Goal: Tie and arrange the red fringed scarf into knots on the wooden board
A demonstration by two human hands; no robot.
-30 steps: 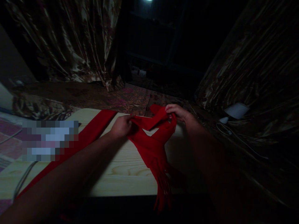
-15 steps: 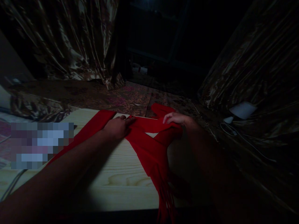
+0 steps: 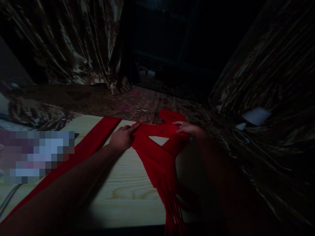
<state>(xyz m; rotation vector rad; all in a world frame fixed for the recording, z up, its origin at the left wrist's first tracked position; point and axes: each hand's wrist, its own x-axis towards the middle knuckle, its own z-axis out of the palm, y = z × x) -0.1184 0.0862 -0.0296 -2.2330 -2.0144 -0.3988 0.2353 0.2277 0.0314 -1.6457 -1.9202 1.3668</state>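
Observation:
A red scarf (image 3: 159, 160) with a fringed end lies folded across a pale wooden table (image 3: 123, 183). Its layers cross near the far edge, framing a small triangle of bare wood, and the fringe hangs over the near edge. My left hand (image 3: 121, 137) grips the scarf at the left of the fold, thumb and index finger pinched on the cloth. At the right of the fold, my right hand (image 3: 185, 127) pinches the upper layer. One red loop sticks out past the far edge, and a long strip runs down the left, partly behind my left forearm.
Patterned curtains (image 3: 86, 39) hang behind on both sides of a dark window. A patterned cloth ledge (image 3: 137, 101) borders the table's far side. To the right lies a white object (image 3: 256, 115) with a cable. A pixelated patch covers something at the left.
My right hand has shifted slightly and flattened the upper layer, so the band between my hands lies straighter. The left strip of scarf has swung outward toward the lower left.

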